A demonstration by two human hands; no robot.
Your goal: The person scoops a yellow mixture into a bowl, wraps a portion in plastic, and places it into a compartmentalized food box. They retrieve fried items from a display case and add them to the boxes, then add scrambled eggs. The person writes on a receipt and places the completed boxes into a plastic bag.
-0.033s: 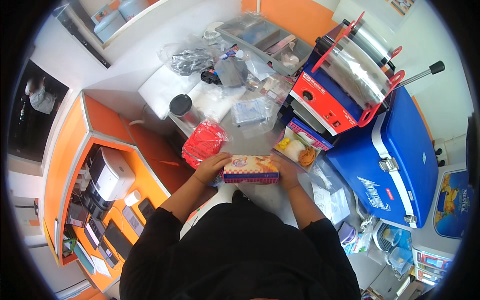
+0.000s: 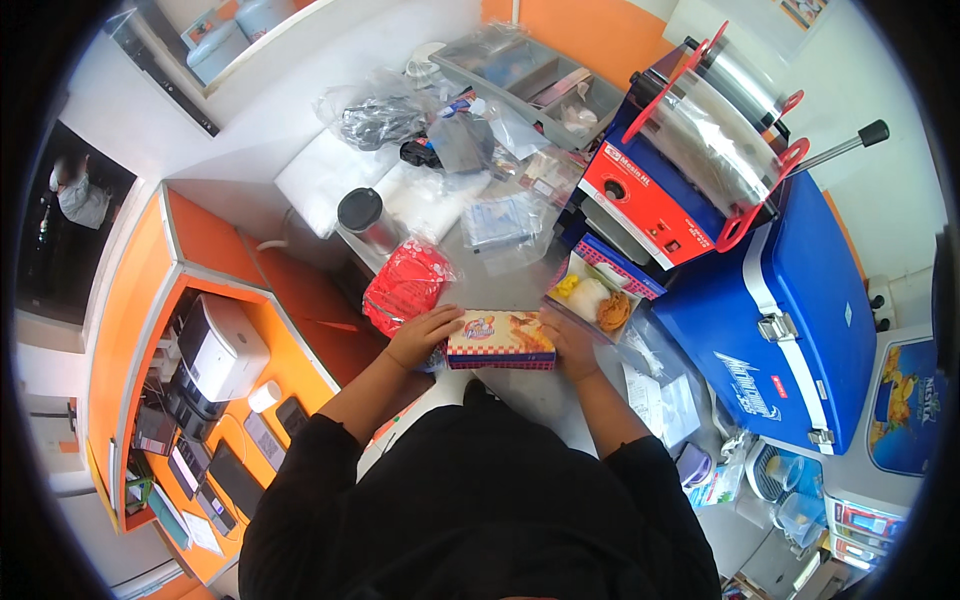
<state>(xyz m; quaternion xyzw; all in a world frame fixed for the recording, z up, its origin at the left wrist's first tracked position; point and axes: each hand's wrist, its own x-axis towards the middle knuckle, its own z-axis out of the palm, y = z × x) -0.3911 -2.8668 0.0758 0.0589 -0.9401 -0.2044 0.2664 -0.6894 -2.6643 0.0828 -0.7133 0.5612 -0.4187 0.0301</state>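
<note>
A closed cardboard food box [image 2: 501, 335], cream on top with blue and checkered sides, is gripped at its two ends. My left hand [image 2: 423, 337] wraps its left end, and my right hand [image 2: 570, 345] its right end. Just right of and beyond my right hand sits an open food box [image 2: 593, 296] holding rice, a brown fried piece and something yellow. Left of the closed box, beyond my left hand, lies a red plastic pack [image 2: 408, 288]. My fingertips are partly hidden behind the box.
A sealing machine [image 2: 690, 170] with a red front and film rolls stands at the right, beside a large blue cooler box [image 2: 765, 330]. Farther back are a black-lidded tumbler [image 2: 366, 217], plastic bags [image 2: 380, 120] and a grey divided tray [image 2: 535, 75]. An orange desk [image 2: 262, 440] with a printer is left.
The closed box has tipped slightly in my hands, so more of its top and less of its front side shows. Both hands keep their hold.
</note>
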